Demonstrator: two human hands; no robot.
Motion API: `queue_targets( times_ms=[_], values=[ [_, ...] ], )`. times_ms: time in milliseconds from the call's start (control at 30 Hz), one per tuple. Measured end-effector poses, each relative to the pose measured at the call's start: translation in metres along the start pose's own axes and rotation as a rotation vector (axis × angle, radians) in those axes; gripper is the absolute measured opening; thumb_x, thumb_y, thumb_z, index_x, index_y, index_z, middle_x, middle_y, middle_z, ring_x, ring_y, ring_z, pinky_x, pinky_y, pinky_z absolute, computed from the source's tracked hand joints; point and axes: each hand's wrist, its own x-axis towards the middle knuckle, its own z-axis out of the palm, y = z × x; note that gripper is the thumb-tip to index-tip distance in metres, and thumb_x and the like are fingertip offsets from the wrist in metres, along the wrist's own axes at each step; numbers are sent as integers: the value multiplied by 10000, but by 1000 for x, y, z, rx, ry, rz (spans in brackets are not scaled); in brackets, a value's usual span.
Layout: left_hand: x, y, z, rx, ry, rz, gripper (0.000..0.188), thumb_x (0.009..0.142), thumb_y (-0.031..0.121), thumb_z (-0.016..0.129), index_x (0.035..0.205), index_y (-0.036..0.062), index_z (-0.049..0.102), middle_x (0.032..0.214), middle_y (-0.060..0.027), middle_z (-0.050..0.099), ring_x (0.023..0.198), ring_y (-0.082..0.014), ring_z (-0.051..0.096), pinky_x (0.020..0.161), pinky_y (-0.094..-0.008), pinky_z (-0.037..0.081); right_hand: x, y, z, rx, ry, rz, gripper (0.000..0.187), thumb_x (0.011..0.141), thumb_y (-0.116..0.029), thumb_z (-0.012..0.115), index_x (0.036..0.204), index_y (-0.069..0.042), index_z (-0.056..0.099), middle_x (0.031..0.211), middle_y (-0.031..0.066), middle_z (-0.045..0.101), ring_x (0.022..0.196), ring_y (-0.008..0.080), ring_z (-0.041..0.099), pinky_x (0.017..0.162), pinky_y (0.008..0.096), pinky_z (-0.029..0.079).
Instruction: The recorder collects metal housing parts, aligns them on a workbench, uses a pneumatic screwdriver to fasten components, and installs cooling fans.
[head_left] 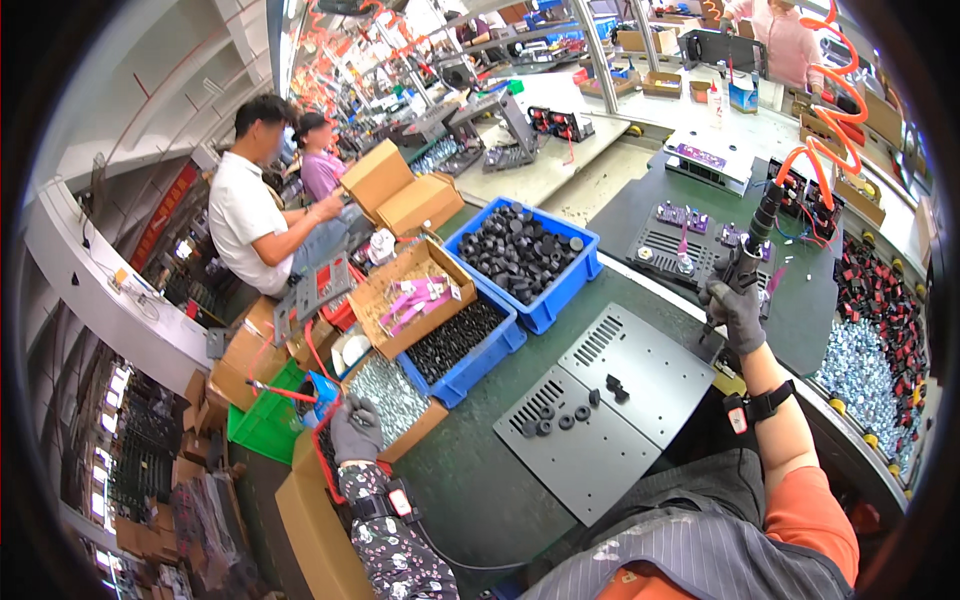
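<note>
My right hand, in a grey glove, is wrapped round a black air screwdriver that hangs from an orange coiled hose. My left hand, also gloved, has its fingers curled at the edge of a carton of small silver screws; whatever it may hold is hidden. Between my arms, on the green bench, lie two grey slotted metal plates. Several round black rubber feet and a small black part rest on them.
Blue bins of black rubber feet and small black parts stand beyond the plates. Next to them is a carton with pink-taped pieces. At right are a slotted panel and red-black and silver parts. Two people work at left.
</note>
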Motion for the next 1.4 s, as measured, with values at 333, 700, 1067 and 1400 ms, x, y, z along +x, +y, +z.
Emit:
queue_targets(
  times_ms=[333,700,1067,1400],
  values=[
    [-93,-78,15,-41,-251,-242,225,901,63,463,1106,52,555,1026,-89,606,708,-117,571,501,-191,471,-13,-30,32,-76,-5,-83,279,769,-24,567,1031,-23,473,743,67,558,590,146,559,503,239,436],
    [-176,-198,40,118,-390,-500,235,940,198,480,1096,34,543,871,-47,576,659,-102,460,472,-175,373,-109,-69,136,472,-546,129,384,708,-30,621,1060,-26,466,735,108,560,566,198,572,520,314,477],
    [-198,-223,63,97,-355,-745,245,952,281,458,970,48,531,716,20,412,596,-82,360,438,-167,325,-133,-60,164,658,-660,200,449,727,-99,703,1063,-100,405,779,69,530,661,202,589,537,294,465],
    [-196,-231,59,113,-336,-764,278,963,315,429,928,60,535,712,22,445,597,-74,381,436,-174,310,-146,-55,162,523,-603,154,436,681,-189,778,892,-122,403,684,36,497,576,207,547,517,316,468]
  ],
)
